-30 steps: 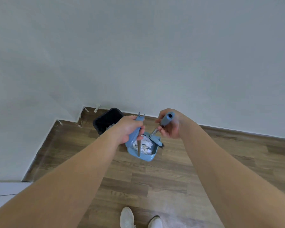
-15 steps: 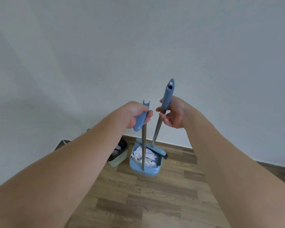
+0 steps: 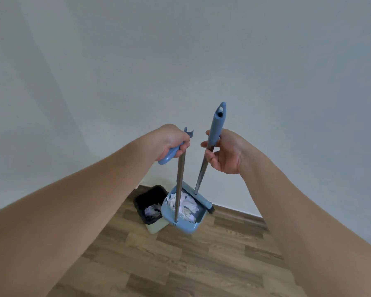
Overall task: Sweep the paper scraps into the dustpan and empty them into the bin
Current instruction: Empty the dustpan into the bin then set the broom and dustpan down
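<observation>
Your left hand point(image 3: 172, 144) sits just left of the frame's centre, its fingers point(image 3: 181, 147) curled tight around the blue grip at the top of the dustpan point(image 3: 187, 227) pole. Your right hand point(image 3: 225, 152) is just right of centre, palm turned toward you; its fingers point(image 3: 208, 156) are only loosely closed, pinching the broom point(image 3: 201, 170) where the blue grip meets the metal pole, while the rest of the hand stays half open. The two hands are near each other but apart.

From your left hand the metal pole drops almost straight down to the blue dustpan in the lower middle of the frame. The paper scraps point(image 3: 189, 205) lie piled inside the dustpan. The broom pole slants down and left to the broom head, which rests against the dustpan's far right edge.

Just left of the dustpan, touching or nearly so, stands the bin point(image 3: 156, 229) with a dark liner and a few scraps already at its bottom. Both sit on the wooden floor point(image 3: 201, 264) close to the pale wall point(image 3: 180, 61), which fills the upper frame.
</observation>
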